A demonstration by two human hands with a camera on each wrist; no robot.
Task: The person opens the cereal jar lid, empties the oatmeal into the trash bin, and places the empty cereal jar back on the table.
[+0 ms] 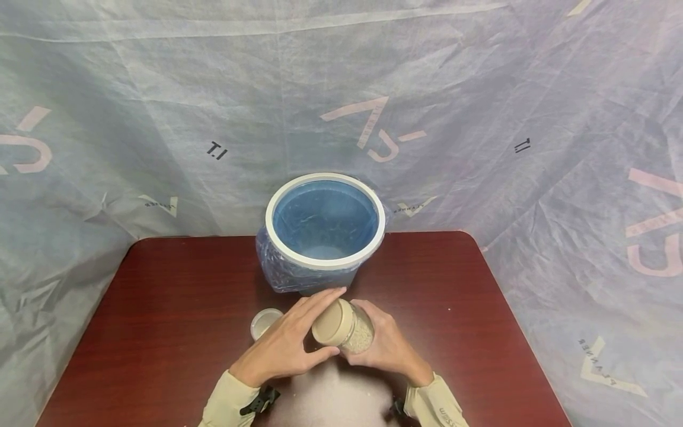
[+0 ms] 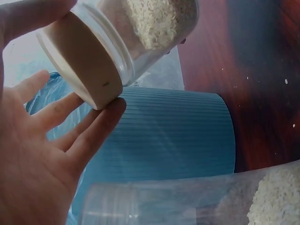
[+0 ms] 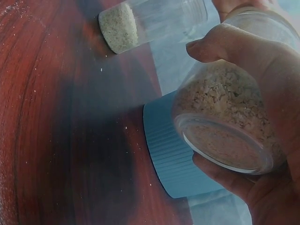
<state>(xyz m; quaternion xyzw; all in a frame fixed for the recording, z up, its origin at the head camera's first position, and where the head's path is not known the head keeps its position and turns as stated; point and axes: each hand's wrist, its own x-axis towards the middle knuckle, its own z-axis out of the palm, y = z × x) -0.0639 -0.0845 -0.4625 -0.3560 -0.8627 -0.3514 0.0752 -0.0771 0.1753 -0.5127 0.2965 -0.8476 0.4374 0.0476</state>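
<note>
Jar (image 1: 361, 333) of pale flakes (image 3: 227, 96) tilts between two hands above a dark red table (image 1: 160, 290), in front of a bin (image 1: 325, 264). The right hand (image 1: 389, 345) clamps the clear body; the left hand (image 1: 284, 344) has thumb and fingers closed on the beige lid (image 1: 329, 323). From where I stand, a loose lid looks the chief risk: with the jar leaning, flakes could spill onto the table, where stray grains (image 2: 286, 81) lie. The smooth body could also slip from a slack grip. A second jar (image 1: 265, 321), seemingly uncovered, stands just beside the left hand, and a careless wrist could topple it. That hand hides part of it, and the bin's foot besides. How tightly the lid sits, I cannot tell; both sleeves (image 1: 226, 403) are cut off.
</note>
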